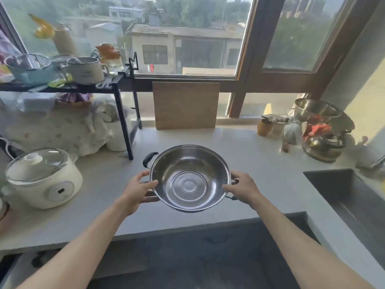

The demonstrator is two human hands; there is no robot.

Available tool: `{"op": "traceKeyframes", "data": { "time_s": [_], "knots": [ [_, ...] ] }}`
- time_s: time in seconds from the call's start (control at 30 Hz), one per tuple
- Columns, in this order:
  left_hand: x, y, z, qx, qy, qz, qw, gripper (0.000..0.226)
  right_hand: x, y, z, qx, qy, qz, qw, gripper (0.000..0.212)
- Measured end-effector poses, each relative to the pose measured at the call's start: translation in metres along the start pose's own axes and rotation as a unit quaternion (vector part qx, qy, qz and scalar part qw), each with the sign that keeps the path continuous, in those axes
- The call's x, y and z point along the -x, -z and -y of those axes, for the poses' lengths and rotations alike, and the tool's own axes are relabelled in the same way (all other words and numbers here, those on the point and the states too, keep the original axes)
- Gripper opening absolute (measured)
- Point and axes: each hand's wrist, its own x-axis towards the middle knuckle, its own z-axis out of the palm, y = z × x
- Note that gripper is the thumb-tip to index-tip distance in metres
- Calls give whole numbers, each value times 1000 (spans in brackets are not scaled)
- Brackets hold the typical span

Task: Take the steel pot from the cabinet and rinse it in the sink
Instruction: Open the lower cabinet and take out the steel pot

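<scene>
A round steel pot [188,180] with black side handles hangs over the white counter in the middle of the head view, tilted so its empty, shiny inside faces me. My left hand [139,189] grips its left rim, thumb inside the edge. My right hand [242,187] holds the right rim and covers the handle there. One black handle sticks out at the pot's upper left. The dark steel sink [341,190] lies at the right, apart from the pot.
A white electric cooker [44,178] stands at the left on the counter [260,163]. Behind it a black rack [123,113] carries pots and cups. A wooden board [185,105] leans under the window. Steel bowls and a kettle [321,130] crowd the far right.
</scene>
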Motion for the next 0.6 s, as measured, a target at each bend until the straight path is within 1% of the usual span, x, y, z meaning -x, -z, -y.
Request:
{"op": "traceKeyframes", "data": {
  "time_s": [0.13, 0.27, 0.4, 0.5, 0.6],
  "knots": [
    [-54, -23, 23, 8, 14, -2, 1000, 63, -56, 1, -30, 4, -14, 23, 1000, 33],
    [-92, -41, 42, 26, 15, -12, 999, 67, -101, -5, -59, 4, -20, 38, 999, 39],
    [-112, -49, 59, 30, 22, -10, 999, 66, -131, -14, -90, 8, -25, 59, 998, 42],
    [-118, -53, 70, 22, 24, -14, 999, 64, -146, -22, -113, 19, -24, 74, 997, 49],
    [-121, -52, 80, 20, 28, -12, 999, 67, -148, -26, -120, 10, -26, 77, 997, 48]
  ]
}}
